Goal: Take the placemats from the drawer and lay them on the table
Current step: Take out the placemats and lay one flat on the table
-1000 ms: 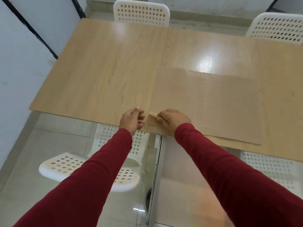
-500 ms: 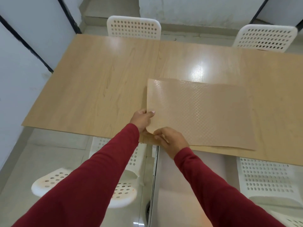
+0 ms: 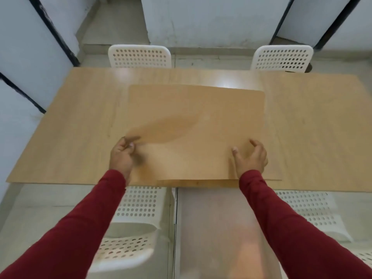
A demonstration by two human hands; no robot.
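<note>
I see the top mat (image 3: 197,125) lifted up off the table (image 3: 70,127) now, held flat in the air over the near middle. A moment ago it lay flat and both hands were picking at its near left corner. Now the hands are wide apart. My left hand (image 3: 122,156) grips the near left edge, fingers curled shut on it. My right hand (image 3: 251,158) holds the near right edge, thumb on top, fingers bent behind. Another mat (image 3: 271,158) lies under it on the table, peeking out on the right and at the near edge. So the mats have come apart, and I think this one can go to its own spot by a white chair (image 3: 140,57)
</note>
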